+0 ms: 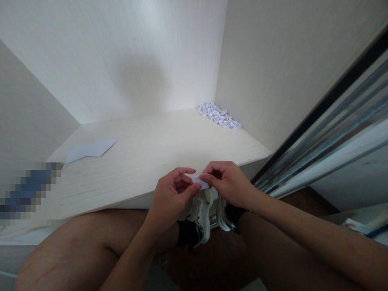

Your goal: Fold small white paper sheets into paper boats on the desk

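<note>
A small piece of white paper (201, 184) is held between my two hands, just in front of the shelf's front edge. My left hand (176, 188) pinches its left side between thumb and fingers, with the index finger raised over it. On the other side my right hand (226, 182) grips the paper's upper right part with thumb and curled index finger. Whether the paper is folded cannot be made out. Further back, in the right corner of the shelf, lies a pile of small folded paper pieces (218, 116).
A larger sheet of white paper (91, 149) lies on the left of the pale wooden shelf (145, 141). A blurred-out bluish object (28, 192) is at the far left. Metal sliding-door rails (327, 125) run along the right. Below my hands are white shoes (201, 216).
</note>
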Demonstrator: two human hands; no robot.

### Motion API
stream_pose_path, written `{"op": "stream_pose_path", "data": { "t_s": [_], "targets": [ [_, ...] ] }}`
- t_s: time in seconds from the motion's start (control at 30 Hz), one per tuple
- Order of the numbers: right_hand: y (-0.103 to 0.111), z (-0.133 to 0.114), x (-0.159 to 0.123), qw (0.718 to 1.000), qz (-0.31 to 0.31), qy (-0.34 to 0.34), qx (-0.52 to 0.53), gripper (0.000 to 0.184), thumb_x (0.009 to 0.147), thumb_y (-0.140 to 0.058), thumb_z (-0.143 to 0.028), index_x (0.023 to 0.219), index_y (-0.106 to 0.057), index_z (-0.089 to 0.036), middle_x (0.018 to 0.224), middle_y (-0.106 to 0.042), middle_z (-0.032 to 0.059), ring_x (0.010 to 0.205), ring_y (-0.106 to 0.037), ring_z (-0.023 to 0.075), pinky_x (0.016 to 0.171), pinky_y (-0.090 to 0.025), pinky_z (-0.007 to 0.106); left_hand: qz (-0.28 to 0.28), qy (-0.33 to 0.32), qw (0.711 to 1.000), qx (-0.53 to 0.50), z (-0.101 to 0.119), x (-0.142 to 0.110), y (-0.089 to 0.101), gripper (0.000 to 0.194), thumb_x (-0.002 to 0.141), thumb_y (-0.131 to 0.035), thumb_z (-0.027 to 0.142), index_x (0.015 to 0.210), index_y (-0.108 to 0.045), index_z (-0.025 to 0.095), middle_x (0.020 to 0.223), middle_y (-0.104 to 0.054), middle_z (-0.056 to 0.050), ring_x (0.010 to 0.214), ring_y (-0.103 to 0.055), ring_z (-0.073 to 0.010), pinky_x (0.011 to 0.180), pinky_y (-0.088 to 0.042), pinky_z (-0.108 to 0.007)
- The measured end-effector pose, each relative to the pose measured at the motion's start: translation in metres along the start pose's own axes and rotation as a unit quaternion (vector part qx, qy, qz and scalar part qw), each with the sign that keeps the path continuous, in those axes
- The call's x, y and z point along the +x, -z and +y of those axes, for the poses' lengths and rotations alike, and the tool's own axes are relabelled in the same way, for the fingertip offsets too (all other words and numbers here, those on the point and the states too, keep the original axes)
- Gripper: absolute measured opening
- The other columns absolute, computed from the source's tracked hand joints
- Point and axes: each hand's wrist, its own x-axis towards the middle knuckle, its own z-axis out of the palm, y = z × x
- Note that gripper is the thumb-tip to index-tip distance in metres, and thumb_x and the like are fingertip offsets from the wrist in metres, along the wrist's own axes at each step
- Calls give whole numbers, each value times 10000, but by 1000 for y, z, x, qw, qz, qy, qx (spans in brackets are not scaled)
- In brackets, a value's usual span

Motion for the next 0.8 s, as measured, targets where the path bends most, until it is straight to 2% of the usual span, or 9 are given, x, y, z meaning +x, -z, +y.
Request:
{"op": "stream_pose_path", "data": {
  "t_s": [0.13,0.27,0.4,0.47,0.57,0.7,0.8],
  "targets": [
    [-2,3,2,1000,-10,-2,-14,186,880,-671,-245,724,-716,-153,626,-653,10,592,-520,125,556,-375,254,-36,6,998,44,1,-1,6,296,794,-772,265,1062,-702,160,652,-680,32,612,-674,-133,611,-556,-240],
    [-4,4,2,998,-55,-13,18,204,876,-691,-323,782,-739,-149,661,-684,27,606,-543,135,562,-398,260,-19,-14,999,40,0,-5,7,289,765,-783,254,1033,-727,163,603,-594,69,559,-601,-102,581,-528,-220],
    [-5,1,1,995,-84,-25,46,110,840,-704,-257,827,-740,-154,716,-727,33,639,-607,145,601,-451,268,3,-22,1000,13,0,-11,7,352,766,-792,299,1073,-699,155,606,-617,63,604,-672,-137,644,-582,-268],
    [-5,-3,0,997,-71,-21,19,50,817,-708,-202,811,-734,-160,655,-695,8,608,-599,139,587,-446,264,-23,-15,999,18,3,-16,9,393,777,-783,310,1117,-679,143,636,-669,37,635,-703,-159,659,-594,-288],
    [-4,-12,-3,998,-55,8,-31,37,798,-716,-151,824,-740,-160,580,-638,-24,567,-566,127,573,-424,258,-81,0,996,49,10,-20,16,458,768,-791,303,1173,-656,135,665,-705,18,608,-690,-157,614,-578,-279],
    [-4,-29,-4,997,-54,37,-28,99,823,-703,-152,909,-750,-145,612,-655,-24,582,-572,122,595,-433,256,-70,-34,993,85,25,-19,24,506,742,-808,314,1179,-618,145,632,-685,31,540,-651,-151,538,-541,-262],
    [-3,-35,-2,996,-78,44,-18,48,842,-688,-161,816,-726,-149,652,-680,-13,610,-581,120,593,-423,249,-85,-65,987,123,38,-9,31,494,752,-800,322,1177,-610,154,637,-689,23,581,-688,-176,557,-564,-276]
  ]
}}
